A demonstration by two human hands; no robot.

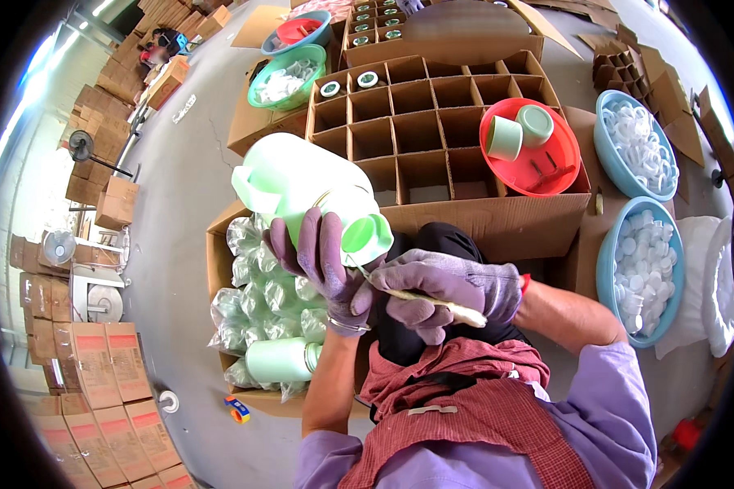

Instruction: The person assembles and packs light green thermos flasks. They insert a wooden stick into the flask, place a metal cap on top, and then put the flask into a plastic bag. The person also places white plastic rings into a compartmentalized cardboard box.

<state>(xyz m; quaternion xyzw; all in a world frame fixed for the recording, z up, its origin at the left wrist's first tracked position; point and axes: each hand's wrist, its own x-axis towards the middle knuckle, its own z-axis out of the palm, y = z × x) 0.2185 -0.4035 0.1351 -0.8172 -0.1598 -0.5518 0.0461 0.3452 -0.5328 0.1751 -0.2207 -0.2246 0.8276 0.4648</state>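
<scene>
My left hand (pixel 322 265), in a purple-grey work glove, is closed around the neck end of a pale green thermos jug (pixel 306 175). The jug lies tilted, its handle at the upper left and its spouted mouth toward me. My gloved right hand (pixel 448 285) grips a slim tool with a pale cream handle (pixel 469 315). The tool's thin tip reaches the jug's rim; its exact kind is hidden by my fingers. Below my left hand, another pale green jug body (pixel 281 360) rests on clear plastic-wrapped pieces (pixel 261 285) in a carton.
A divided carton (pixel 497 216) stands ahead, bearing a red basin (pixel 530 183) with two green cups (pixel 519 132). Blue basins of white rings (pixel 638 147) and white caps (pixel 646 265) sit at right. A tape roll (pixel 236 410) lies on the floor; stacked cartons (pixel 106 375) stand left.
</scene>
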